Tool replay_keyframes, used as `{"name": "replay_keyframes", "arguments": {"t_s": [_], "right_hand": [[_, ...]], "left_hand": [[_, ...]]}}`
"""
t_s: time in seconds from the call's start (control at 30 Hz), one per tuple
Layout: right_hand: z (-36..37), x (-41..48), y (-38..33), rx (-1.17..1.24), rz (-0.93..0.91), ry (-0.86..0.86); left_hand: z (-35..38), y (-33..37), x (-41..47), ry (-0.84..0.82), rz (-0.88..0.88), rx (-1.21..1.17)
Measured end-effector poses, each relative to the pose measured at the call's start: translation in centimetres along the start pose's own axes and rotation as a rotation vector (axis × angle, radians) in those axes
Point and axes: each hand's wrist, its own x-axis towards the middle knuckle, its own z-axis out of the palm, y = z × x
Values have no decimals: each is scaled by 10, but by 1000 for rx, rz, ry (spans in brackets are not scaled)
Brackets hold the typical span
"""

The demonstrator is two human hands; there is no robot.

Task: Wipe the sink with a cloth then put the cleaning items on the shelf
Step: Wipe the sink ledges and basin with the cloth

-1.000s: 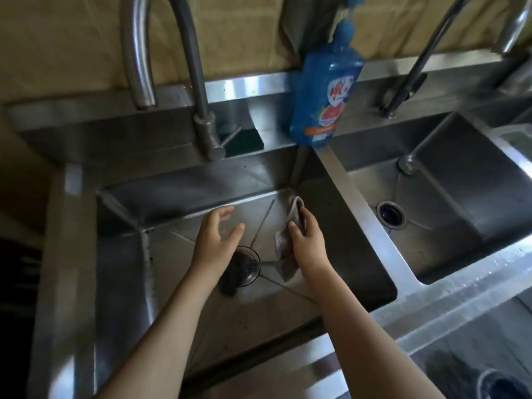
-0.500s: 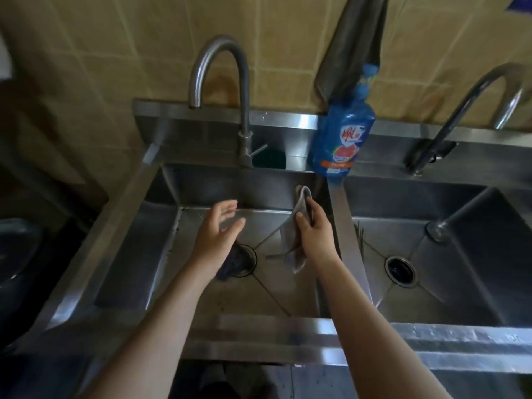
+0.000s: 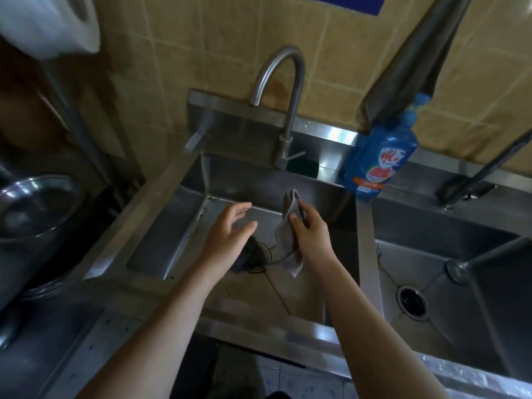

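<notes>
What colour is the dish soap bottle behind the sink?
Blue, with a red-and-white label; the head view shows the dish soap bottle clearly.

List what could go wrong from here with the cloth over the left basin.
The grey cloth hangs from a fingertip grip of the right hand, so it may slip and drop by the round drain. The blue plastic detergent bottle stands on the narrow steel ledge beyond that hand; a wide wipe might knock it over.

cloth (image 3: 288, 243) grey | bottle (image 3: 380, 162) blue, red-white label | tiles (image 3: 201, 53) tan
</notes>
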Motion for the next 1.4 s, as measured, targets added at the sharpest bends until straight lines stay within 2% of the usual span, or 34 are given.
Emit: {"name": "replay_keyframes", "arguments": {"t_s": [0.3, 0.43, 0.63, 0.77, 0.97, 1.03, 1.13, 1.3, 1.4], "right_hand": [[12, 29, 23, -99, -51, -197], [10, 49, 38, -185, -125, -401], [20, 61, 85, -234, -94, -576], [28, 57, 126, -303, 18, -701], [49, 60, 173, -400, 106, -778], [63, 62, 188, -458, 81, -832], [85, 64, 211, -525, 63, -900], [117, 65, 238, -641, -80, -924], [130, 68, 258, -797, -218, -973]], "left_hand": [[-2, -15, -15, 208, -71, -43], [15, -24, -29, 395, -132, -90], [46, -47, -57, 543, -238, -58], [58, -58, -77, 522, -317, 16], [45, -75, -85, 593, -385, 244], [31, -84, -87, 586, -351, 396], [0, -102, -85, 441, -305, 708], [-37, -125, -66, 339, -303, 943], [-42, -136, -59, 295, -312, 1101]]}}
